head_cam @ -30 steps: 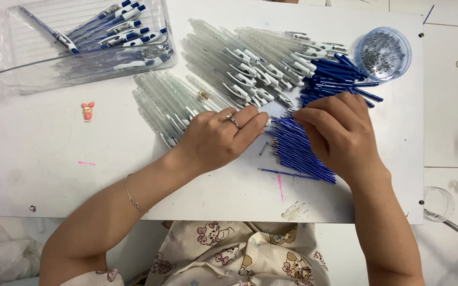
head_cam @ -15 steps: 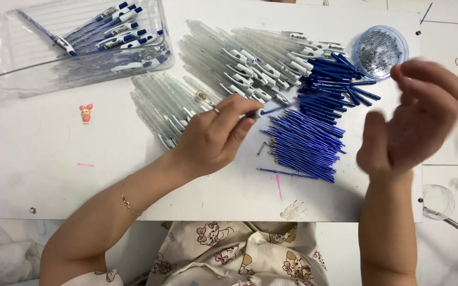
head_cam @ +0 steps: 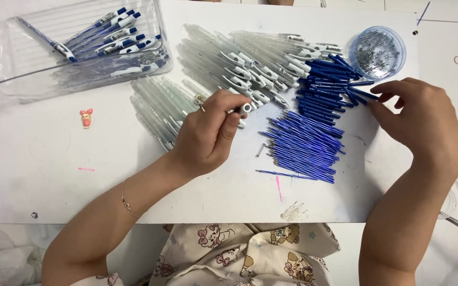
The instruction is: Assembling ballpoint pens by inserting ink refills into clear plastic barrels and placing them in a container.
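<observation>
Nearest to the camera, the left hand (head_cam: pixel 208 140) is curling its grip around a clear plastic pen barrel with a white tip (head_cam: pixel 244 109), the open end poking up above the thumb. It has lifted since a moment ago, when it was pressing low beside the thin blue ink refills (head_cam: pixel 303 145). A small metal spring (head_cam: pixel 261 150) is lying loose just beside that refill pile. The right hand (head_cam: pixel 425 124), raised and spread half a second ago, is now coming down with its fingers loosely open and holding nothing, the fingertips touching the heap of dark blue pen caps (head_cam: pixel 327 85). That looks like a reach for the next part to fit the barrel. Farther out, clear barrels with white clips (head_cam: pixel 245 61) are fanning across the white surface (head_cam: pixel 43 175), a round clear tub of springs (head_cam: pixel 378 52) is sitting beyond the caps, and a clear plastic tray of finished pens (head_cam: pixel 88 47) is resting at far left. A tiny pink figure (head_cam: pixel 86 117) is lying near it.
</observation>
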